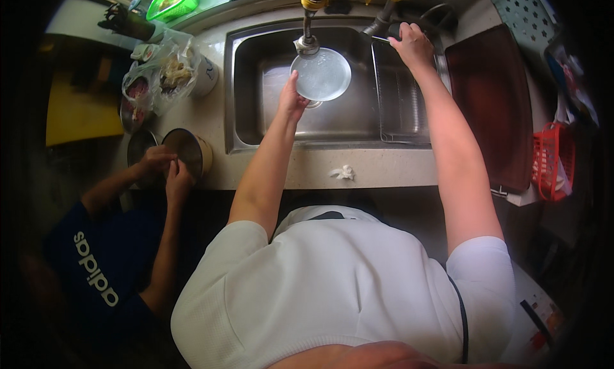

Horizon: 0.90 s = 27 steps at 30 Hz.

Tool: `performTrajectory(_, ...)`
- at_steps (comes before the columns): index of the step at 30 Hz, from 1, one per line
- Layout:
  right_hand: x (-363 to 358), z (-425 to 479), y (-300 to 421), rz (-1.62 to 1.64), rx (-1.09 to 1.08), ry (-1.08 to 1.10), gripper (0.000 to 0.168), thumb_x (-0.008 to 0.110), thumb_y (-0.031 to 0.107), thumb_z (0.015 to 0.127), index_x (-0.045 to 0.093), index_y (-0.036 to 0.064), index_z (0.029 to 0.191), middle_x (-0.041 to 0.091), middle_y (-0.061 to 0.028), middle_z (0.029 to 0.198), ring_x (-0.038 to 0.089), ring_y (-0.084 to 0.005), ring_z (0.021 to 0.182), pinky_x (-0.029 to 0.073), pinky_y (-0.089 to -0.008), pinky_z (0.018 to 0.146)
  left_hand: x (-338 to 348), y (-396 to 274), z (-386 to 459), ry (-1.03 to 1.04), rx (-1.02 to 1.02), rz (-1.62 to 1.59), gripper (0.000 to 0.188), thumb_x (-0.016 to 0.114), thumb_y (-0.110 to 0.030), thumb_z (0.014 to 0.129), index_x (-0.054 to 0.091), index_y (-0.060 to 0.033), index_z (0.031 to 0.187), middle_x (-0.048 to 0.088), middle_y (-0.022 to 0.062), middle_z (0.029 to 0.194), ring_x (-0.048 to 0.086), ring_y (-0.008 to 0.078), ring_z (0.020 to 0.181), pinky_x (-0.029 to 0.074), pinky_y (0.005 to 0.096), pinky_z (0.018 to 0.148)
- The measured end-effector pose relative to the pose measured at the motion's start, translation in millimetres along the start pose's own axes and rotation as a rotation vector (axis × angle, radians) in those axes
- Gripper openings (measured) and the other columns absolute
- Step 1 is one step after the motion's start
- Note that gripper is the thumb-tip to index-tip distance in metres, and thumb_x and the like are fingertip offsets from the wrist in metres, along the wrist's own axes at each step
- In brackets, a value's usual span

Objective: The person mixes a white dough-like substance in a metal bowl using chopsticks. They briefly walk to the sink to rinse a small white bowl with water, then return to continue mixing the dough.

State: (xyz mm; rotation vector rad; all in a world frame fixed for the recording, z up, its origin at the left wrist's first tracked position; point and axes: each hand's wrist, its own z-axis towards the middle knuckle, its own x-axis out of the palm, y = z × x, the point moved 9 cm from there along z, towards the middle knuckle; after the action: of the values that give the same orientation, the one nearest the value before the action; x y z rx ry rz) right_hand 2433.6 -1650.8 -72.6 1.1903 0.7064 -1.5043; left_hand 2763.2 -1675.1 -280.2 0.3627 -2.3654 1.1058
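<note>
In my left hand (pixel 293 99) is a shallow round metal bowl (pixel 323 75), gripped by its near left rim. Water fills it, and the faucet spout (pixel 307 45) is directly over its far edge. My right hand (pixel 413 45) reaches to the back right of the stainless steel sink (pixel 268 95), beside the faucet base (pixel 382 20). Its fingers are curled, but what they touch is hidden. Beneath that forearm, a draining basket (pixel 403 107) sits in the sink's right part.
On the left, another person's hands (pixel 168 165) work over a pot (pixel 192 148). Behind them stand clear plastic bags (pixel 175 71) of food scraps. A dark red board (pixel 489 105) and a red basket (pixel 554 160) are on the right. Crumpled white tissue (pixel 343 172) lies on the counter's front edge.
</note>
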Motion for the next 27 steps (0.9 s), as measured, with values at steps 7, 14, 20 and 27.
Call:
performTrajectory(7,-150.5,-131.1,17.1,0.657,0.044,-0.146,0.021,0.076,0.015,0.083,0.059,0.003,0.079,0.049,-0.0027,0.068,0.044,-0.0115,0.06,0.039,-0.0264,0.054,40.0,3.8,-54.8,0.086,-0.053,0.069,0.054,0.059,-0.042,0.096,0.048,-0.0047,0.134,0.062,0.0135,0.124,0.065,0.0253,0.108,0.056,0.0408,0.085)
performTrajectory(14,-223.6,-346.4,-34.1,0.881,0.708,-0.017,0.01,0.065,0.008,0.093,0.06,0.004,0.085,0.051,0.0035,0.074,0.046,-0.0014,0.062,0.042,-0.0181,0.048,114.3,24.5,-151.0,0.265,-0.145,0.176,0.052,0.056,-0.04,0.098,0.048,-0.0025,0.133,0.061,0.0128,0.125,0.063,0.0249,0.11,0.053,0.0406,0.093)
performTrajectory(20,-233.2,-454.4,-78.1,0.951,0.908,-0.231,0.009,0.065,0.011,0.093,0.061,0.003,0.088,0.055,0.0033,0.077,0.049,-0.0023,0.065,0.045,-0.0185,0.05,170.2,61.8,-244.7,0.304,-0.196,0.346,0.059,0.055,-0.044,0.098,0.044,-0.0057,0.141,0.055,0.0132,0.134,0.057,0.0263,0.121,0.048,0.0442,0.099)
performTrajectory(27,-293.8,-619.0,-129.5,0.919,1.182,-0.501,0.009,0.063,0.01,0.095,0.059,0.003,0.09,0.059,0.0007,0.083,0.052,-0.0041,0.071,0.046,-0.0204,0.053,240.2,163.0,-332.6,0.422,-0.37,0.497,0.067,0.055,-0.051,0.096,0.039,-0.0071,0.145,0.05,0.0123,0.142,0.051,0.0285,0.128,0.044,0.0457,0.103)
